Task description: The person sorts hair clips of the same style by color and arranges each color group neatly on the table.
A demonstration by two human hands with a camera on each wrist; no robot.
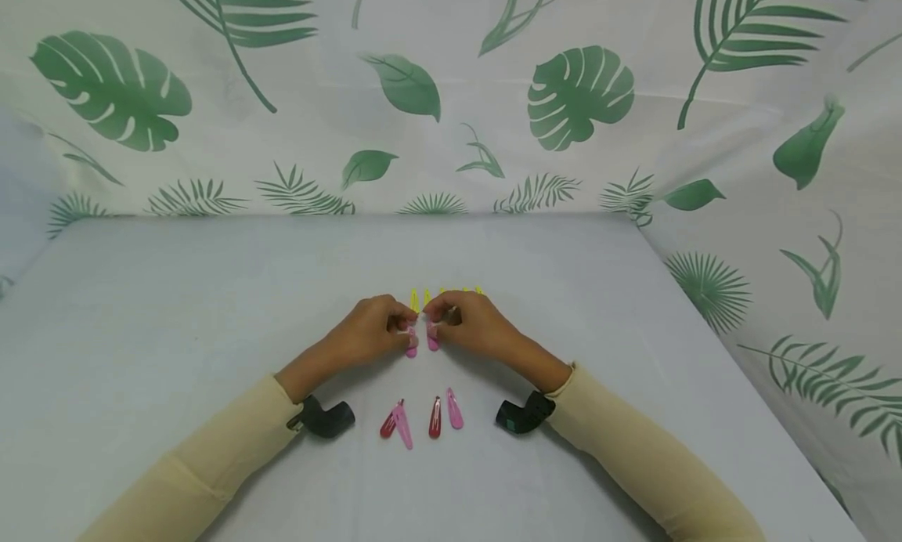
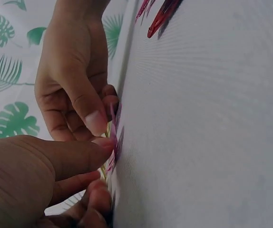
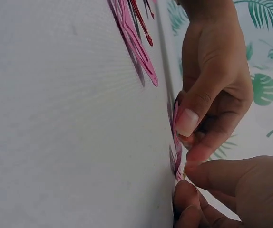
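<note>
My left hand (image 1: 375, 330) pinches a pink snap hair clip (image 1: 412, 352) between thumb and fingers, low over the white table. Just to its right, a second pink hair clip (image 1: 433, 344) is pinched by my right hand (image 1: 475, 323). Both clips point away from me, side by side with a small gap. Behind the fingertips runs a row of yellow hair clips (image 1: 414, 298), partly hidden by the right hand. In the right wrist view, the left thumb (image 3: 189, 121) lies on its pink clip (image 3: 175, 118), close to the table surface.
Nearer to me lie a red clip (image 1: 387, 427) overlapped by a pink clip (image 1: 403, 426), then another red clip (image 1: 434, 418) and a pink one (image 1: 455, 410). A leaf-patterned cloth (image 1: 451, 95) hangs behind the table (image 1: 176, 291) and along its right side.
</note>
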